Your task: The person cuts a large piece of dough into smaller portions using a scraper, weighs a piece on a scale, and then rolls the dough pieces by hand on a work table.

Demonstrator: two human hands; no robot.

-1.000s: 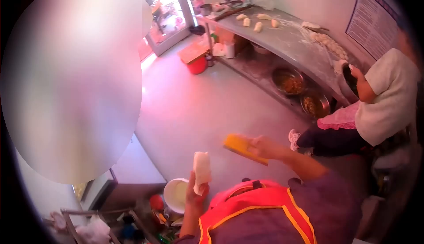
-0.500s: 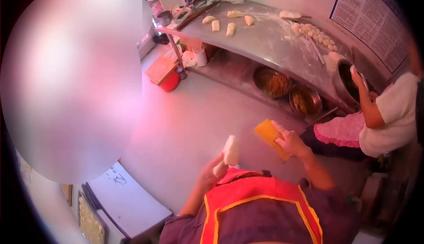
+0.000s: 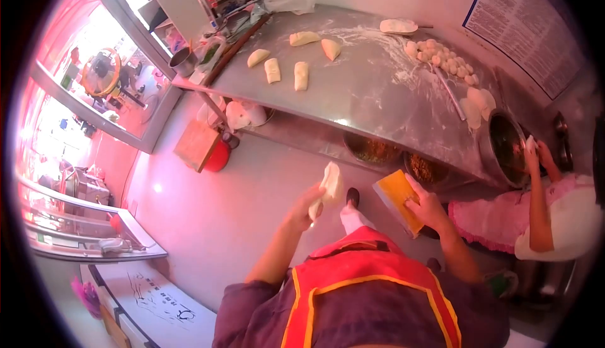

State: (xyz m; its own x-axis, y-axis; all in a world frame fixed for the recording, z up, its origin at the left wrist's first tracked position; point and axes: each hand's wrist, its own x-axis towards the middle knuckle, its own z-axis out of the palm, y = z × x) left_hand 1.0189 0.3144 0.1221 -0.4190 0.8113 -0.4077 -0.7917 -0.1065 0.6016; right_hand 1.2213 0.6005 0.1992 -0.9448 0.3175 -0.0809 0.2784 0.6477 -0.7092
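My left hand (image 3: 307, 208) is closed around a pale piece of dough (image 3: 331, 183), which sticks up above the fingers and hangs below them. In my right hand (image 3: 427, 206) is a flat yellow-orange dough scraper (image 3: 401, 202), gripped along its right side. Both hands are in front of my red apron, apart from each other and short of the metal worktable (image 3: 353, 96). On that table lie several thick dough pieces, among them one (image 3: 301, 75) near the front edge and another (image 3: 271, 70) beside it.
Small dough balls (image 3: 441, 58) are grouped at the table's back right beside a rolling pin (image 3: 449, 92). A co-worker (image 3: 554, 215) holds something over a metal bowl (image 3: 509, 149). Filling bowls (image 3: 372, 147) sit underneath. A wooden board (image 3: 196, 145) covers a red bucket (image 3: 217, 157).
My view has turned and come nearer the table. One foot now shows ahead of the apron. Both hands keep hold of the dough and the scraper; the dough's upper end looks flatter.
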